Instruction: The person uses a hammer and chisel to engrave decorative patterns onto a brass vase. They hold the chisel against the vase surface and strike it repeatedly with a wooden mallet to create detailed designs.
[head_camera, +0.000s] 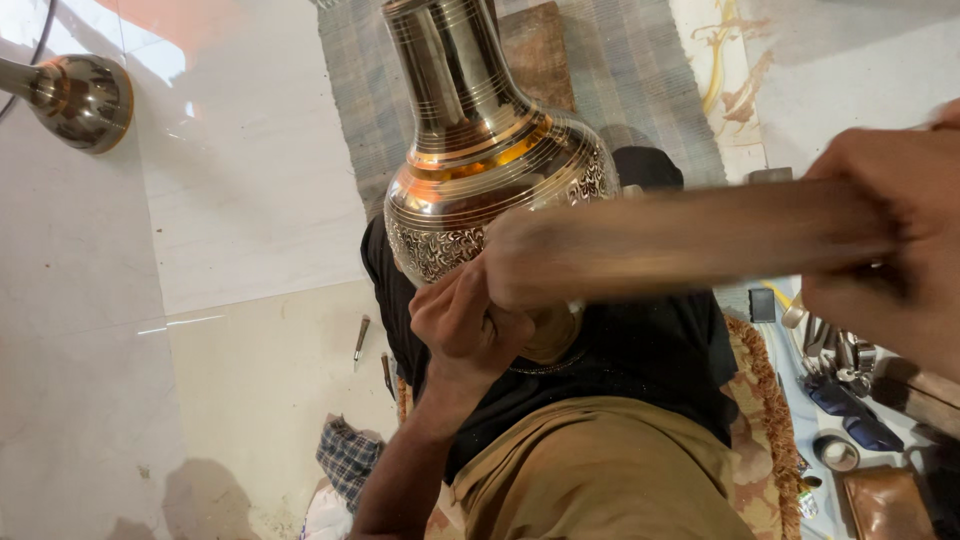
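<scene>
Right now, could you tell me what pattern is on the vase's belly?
Fine floral engraving on the brass vase, beneath ringed lines; head view.

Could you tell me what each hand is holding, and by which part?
Right hand grips a blurred wooden stick by its end; left hand is against the brass vase, its grip unclear.

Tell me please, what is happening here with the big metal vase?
A person sits on the floor with a large engraved brass vase resting on a black cloth over the lap. The left hand is pressed against the lower body of the vase; whether it holds a small tool there is hidden. The right hand grips a wooden stick, blurred with motion, whose end is near the left hand. Another brass piece lies on the tiled floor, and small tools lie at the right.
</scene>
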